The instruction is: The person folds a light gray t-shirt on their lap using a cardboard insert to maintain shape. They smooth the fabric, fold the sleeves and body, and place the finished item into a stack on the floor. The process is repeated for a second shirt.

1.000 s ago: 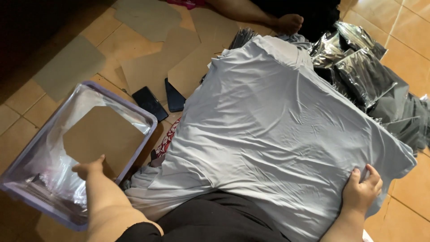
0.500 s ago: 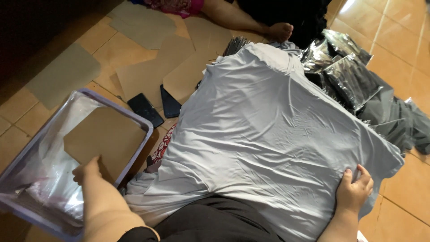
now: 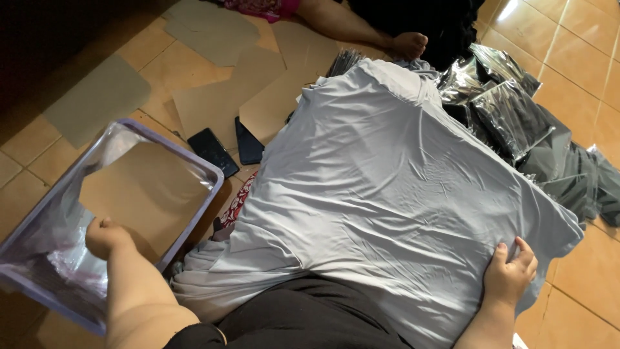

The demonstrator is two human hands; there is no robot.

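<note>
Orange floor tiles run under everything, with flat cardboard sheets scattered across them up and left of the big grey shirt, which lies spread out and wrinkled in the middle. Right hand rests on the shirt's lower right corner, fingers curled over the hem and pinching the cloth. Left hand is off the shirt's left edge, inside a lilac basket lined with clear plastic; it is closed around the lower edge of a brown card that lies in the basket. Two dark phones lie between the basket and the shirt, near its upper left edge. Shiny plastic-wrapped packs and loose grey garments pile up at the shirt's right side. Beyond its top edge, another person's bare foot rests on the floor beside black cloth. A patch of red patterned fabric peeks out from under the shirt's left side.
</note>
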